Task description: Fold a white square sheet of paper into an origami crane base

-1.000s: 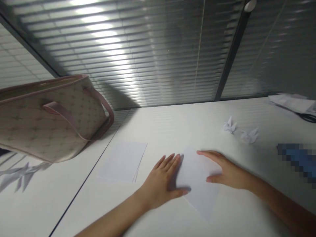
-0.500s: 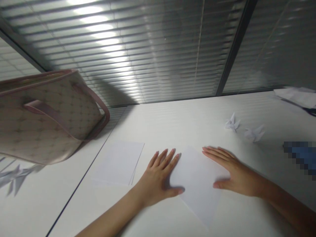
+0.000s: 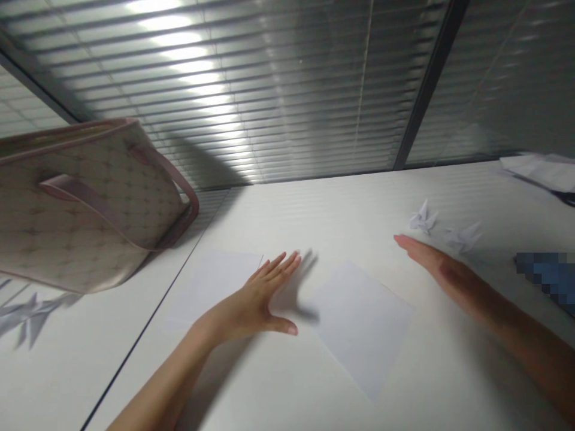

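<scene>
Lifted off since the earlier frame, head view: left hand [image 3: 260, 296], spread, holding nothing, between nine and ten o'clock of the paper sheet [image 3: 366, 329]; right hand [image 3: 426, 256], extended, nothing visibly grasped, at one. Sheet: flat, now untouched by either. Surface: white table [image 3: 314, 218]; further paper [image 3: 206, 278], past left hand; two folded paper birds [image 3: 422, 220], at one. Room: patterned bag [image 3: 90, 221], at ten; slatted blinds [image 3: 296, 126], toward twelve.

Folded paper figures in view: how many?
At least 3: one first figure just beyond the right hand, a second figure right of that, a third figure at the left edge below the bag; more may be hidden there.
</scene>
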Tool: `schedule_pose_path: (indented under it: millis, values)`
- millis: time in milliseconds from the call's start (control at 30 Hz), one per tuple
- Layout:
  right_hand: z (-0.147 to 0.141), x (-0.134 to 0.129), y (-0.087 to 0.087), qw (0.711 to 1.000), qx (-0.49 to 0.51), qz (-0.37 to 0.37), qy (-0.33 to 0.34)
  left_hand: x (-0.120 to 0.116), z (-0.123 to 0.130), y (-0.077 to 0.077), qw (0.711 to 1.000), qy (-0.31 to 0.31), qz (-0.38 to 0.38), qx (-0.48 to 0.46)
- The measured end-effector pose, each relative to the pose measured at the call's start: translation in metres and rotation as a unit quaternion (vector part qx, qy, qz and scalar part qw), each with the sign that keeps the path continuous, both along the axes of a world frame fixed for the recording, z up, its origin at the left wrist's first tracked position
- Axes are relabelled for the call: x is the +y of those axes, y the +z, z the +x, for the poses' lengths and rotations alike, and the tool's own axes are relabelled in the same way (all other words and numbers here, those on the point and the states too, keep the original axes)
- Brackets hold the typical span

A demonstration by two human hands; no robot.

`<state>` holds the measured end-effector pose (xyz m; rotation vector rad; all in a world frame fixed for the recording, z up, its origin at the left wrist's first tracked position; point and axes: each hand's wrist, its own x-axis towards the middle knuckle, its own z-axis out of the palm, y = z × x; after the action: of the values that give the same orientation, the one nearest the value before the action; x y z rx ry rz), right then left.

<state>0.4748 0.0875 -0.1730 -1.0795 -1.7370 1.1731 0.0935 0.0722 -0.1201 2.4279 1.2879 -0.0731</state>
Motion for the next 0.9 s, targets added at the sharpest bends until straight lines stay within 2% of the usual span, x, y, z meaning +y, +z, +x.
schedule_pose_path:
  millis: [100,200,333,467,633,733,800,900]
  values:
    - [0.007,0.011,-0.001,0.992,0.101,-0.033,-0.071,-0.003,0.009,0.004,0.997,-0.075,-0.011,-0.013]
    - [0.006,0.015,-0.003,0.982,0.147,-0.065,-0.104,-0.018,0.027,-0.001,0.989,-0.146,-0.013,-0.009]
    - [0.004,0.016,-0.007,0.982,0.136,-0.066,-0.116,-0.04,0.037,-0.008,0.993,-0.1,0.05,0.021]
    - [0.004,0.016,-0.009,0.984,0.093,-0.051,-0.141,-0.047,0.036,-0.006,0.996,-0.073,0.033,0.044]
    - [-0.001,0.014,-0.014,0.987,-0.036,-0.015,-0.157,-0.039,0.032,0.015,0.998,-0.066,-0.024,-0.002]
    - [-0.006,0.01,-0.021,0.983,-0.095,0.028,-0.153,-0.029,0.026,0.022,0.999,-0.018,-0.022,-0.046]
    - [-0.01,0.008,-0.025,0.981,-0.124,0.05,-0.142,-0.02,0.021,0.017,0.999,0.008,0.014,-0.05]
    - [-0.015,0.005,-0.028,0.978,-0.157,0.074,-0.117,-0.006,0.014,0.001,0.999,0.007,0.042,-0.025]
